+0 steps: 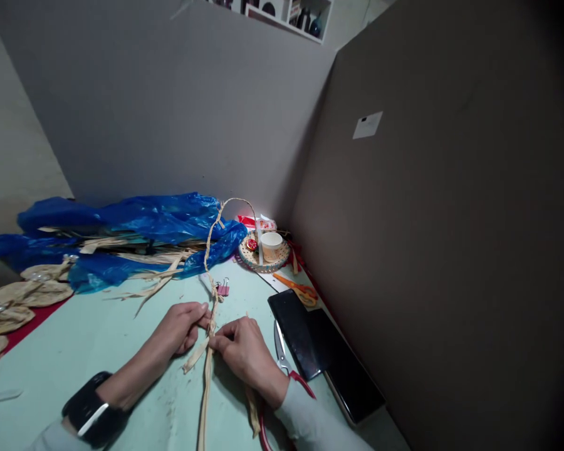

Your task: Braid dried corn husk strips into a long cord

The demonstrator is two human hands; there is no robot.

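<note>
Beneath braided cord [212, 326] — pale green tabletop [98, 332]; behind — grey partition [192, 119].

A person's left hand [183, 322] and right hand [248, 352] nearly meet, each curled into a pinch, the left forearm [138, 369] and right forearm [310, 418] angling inward.

pale tan cord [208, 241] of twisted dry strips, slender upper length curving into a tall arch at the back, short flat end [195, 357] jutting left, long loose strands [205, 394] trailing toward the front
</note>
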